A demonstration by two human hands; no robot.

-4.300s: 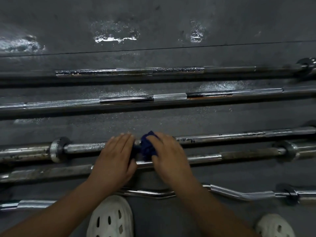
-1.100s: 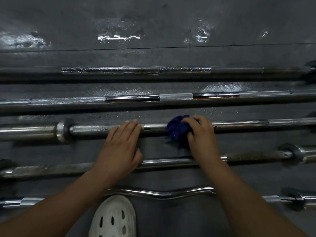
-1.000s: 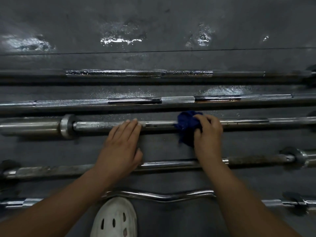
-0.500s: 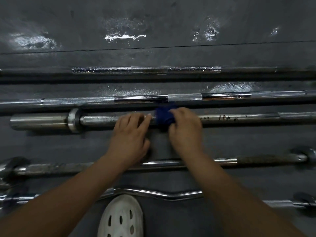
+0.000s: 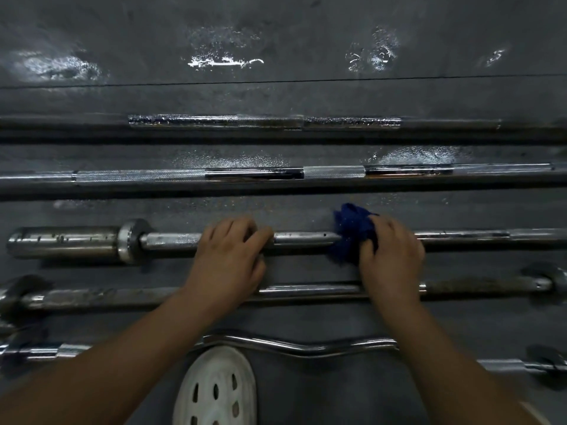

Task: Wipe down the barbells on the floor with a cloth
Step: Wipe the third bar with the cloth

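Barbells of bare, scuffed steel lie side by side on the dark rubber floor, each running left to right across my view. I am working on the third barbell from the far side, the one with a thick sleeve and collar at its left end. My left hand rests on top of its shaft, palm down, fingers together and curled lightly over the bar. My right hand sits further right on the same shaft, closed around a crumpled dark blue cloth and pressing it against the metal; the cloth bulges out from under my fingers on their left side. A short bare stretch of shaft separates my two hands.

Beyond it lie two long chrome bars: a knurled bar just past my hands, and a farther bar that looks wet. Pale wet patches glisten on the floor behind them. Nearer me lies a rusty straight bar, passing under my wrists, then a wavy chrome curl bar. My white perforated clog shows at the bottom edge, between my forearms.
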